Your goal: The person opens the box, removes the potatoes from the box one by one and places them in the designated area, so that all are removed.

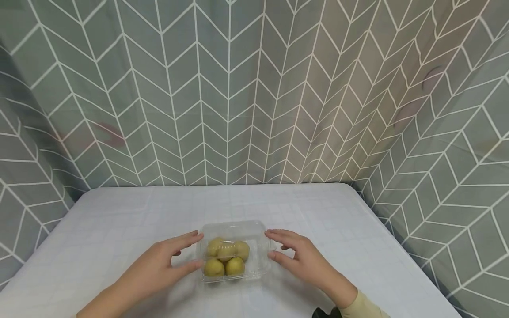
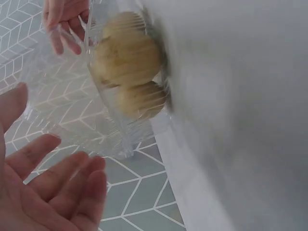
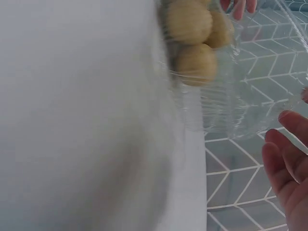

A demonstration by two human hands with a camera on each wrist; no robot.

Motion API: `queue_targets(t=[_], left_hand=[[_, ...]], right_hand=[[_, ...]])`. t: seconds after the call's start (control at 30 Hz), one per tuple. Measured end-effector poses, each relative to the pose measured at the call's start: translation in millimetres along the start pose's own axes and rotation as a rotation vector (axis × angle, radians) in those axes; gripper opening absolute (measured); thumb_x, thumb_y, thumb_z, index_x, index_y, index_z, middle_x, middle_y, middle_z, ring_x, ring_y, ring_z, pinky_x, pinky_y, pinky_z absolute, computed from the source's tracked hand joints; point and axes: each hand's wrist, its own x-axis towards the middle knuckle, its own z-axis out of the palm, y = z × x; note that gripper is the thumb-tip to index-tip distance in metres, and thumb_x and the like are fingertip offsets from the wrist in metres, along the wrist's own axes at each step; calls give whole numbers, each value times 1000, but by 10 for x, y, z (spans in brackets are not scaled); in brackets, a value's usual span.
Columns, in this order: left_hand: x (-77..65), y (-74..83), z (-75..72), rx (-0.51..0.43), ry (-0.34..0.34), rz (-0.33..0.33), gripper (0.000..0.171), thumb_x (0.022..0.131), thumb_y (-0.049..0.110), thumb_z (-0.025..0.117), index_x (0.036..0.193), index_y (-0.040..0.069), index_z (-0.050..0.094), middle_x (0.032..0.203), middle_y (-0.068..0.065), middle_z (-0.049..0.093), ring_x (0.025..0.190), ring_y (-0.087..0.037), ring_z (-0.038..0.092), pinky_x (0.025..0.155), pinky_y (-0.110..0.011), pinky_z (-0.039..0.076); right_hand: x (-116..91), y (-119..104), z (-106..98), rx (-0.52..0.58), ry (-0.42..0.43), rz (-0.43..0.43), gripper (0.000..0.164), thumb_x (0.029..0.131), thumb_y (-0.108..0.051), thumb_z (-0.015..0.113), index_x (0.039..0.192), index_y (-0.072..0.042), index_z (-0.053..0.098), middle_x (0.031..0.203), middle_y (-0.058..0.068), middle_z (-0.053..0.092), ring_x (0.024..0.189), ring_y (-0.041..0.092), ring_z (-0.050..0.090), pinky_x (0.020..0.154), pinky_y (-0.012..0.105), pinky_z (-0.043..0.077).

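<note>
My left hand (image 1: 159, 260) lies just left of the box (image 1: 232, 229), fingers straight and spread, the fingertips at its left wall and gripping nothing. My right hand (image 1: 300, 256) lies just right of the box, fingers relaxed and apart, the tips at its right wall. The clear box sits closed on the white surface (image 1: 119, 221), between my hands, with yellow-green fruits (image 1: 226, 258) inside. Beyond the box, a grey chevron curtain (image 1: 238, 88) hangs behind the surface.
</note>
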Motion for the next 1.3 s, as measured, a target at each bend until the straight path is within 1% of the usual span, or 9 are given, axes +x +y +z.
queue_targets(t=[0.1,0.3,0.43,0.63,0.83,0.9,1.07,1.17,1.3], left_hand=[[87,2,-27,-25,44,-23,51,89,58,66,131,30,64,132,11,61,106,-20,65,85,-41,53],[275,-58,-45,-90,155,-74,39,88,57,67,118,32,71,112,18,69,97,-16,68,82,-43,54],[407,-131,-28,-92,248,-38,33,88,54,68,111,31,73,103,21,70,93,-12,68,77,-40,54],[577,-262,17,-119,325,18,23,93,41,70,107,24,74,98,16,72,84,-6,67,71,-29,54],[663,-393,92,-154,288,-60,23,93,39,70,108,22,73,96,14,72,83,-7,66,73,-29,54],[689,-434,116,-167,279,-88,27,93,40,70,110,20,72,95,12,72,85,-9,66,75,-33,54],[751,-515,157,-219,261,-149,30,92,36,72,113,16,66,95,6,74,89,-14,67,78,-39,52],[772,-544,181,-201,241,-164,23,91,30,74,108,15,66,95,5,73,88,-14,67,78,-38,52],[775,-552,191,-136,211,-156,16,90,23,75,103,14,72,96,3,72,89,-16,67,76,-36,53]], right_hand=[[109,-5,-38,16,39,-2,40,97,-30,66,134,-17,63,131,-5,62,118,15,59,82,35,55],[318,35,-42,53,78,37,34,98,-28,65,131,-18,64,124,-1,65,109,15,62,84,35,54],[452,100,-12,71,119,112,33,99,-30,63,130,-19,65,120,-2,66,104,11,62,85,32,53],[625,244,60,206,158,227,36,99,-35,62,126,-12,66,105,-3,70,96,11,65,83,33,53],[741,376,137,220,191,246,28,98,-29,64,123,-16,68,94,-5,70,90,23,69,76,30,54],[768,401,166,202,195,258,28,98,-25,65,124,-16,67,94,-5,70,87,22,69,74,29,55],[786,469,253,148,206,293,39,96,-19,68,133,-11,60,96,-2,70,84,13,68,73,30,54],[782,479,283,123,208,304,42,94,-16,70,134,-7,59,97,1,71,83,14,69,72,29,54],[784,462,294,91,179,310,38,93,-14,70,129,-2,63,102,5,73,83,16,70,71,27,55]])
